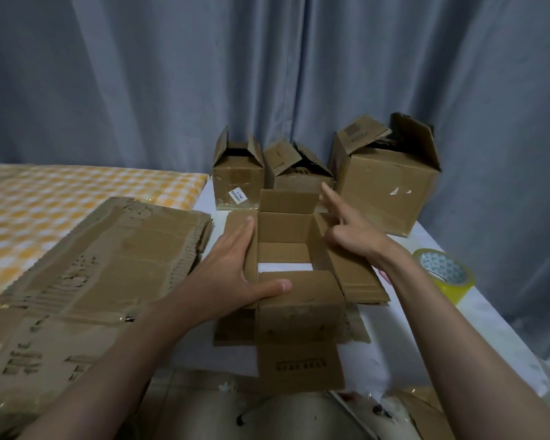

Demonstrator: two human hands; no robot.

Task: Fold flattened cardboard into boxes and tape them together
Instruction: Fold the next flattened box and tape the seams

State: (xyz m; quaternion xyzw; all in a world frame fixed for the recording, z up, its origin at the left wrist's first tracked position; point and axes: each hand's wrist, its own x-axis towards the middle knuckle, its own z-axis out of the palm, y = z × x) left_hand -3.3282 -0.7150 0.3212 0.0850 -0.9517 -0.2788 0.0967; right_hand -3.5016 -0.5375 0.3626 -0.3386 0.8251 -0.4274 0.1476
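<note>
Left grip spread, pressing box wall; right grip spread; tape roll right, three boxes behind.

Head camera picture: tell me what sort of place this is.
Probably a room at home used as a makeshift packing spot. A grey curtain hangs behind, a yellow checked cloth covers a surface at the left, and folded boxes and a tape roll sit on a white table.
</note>
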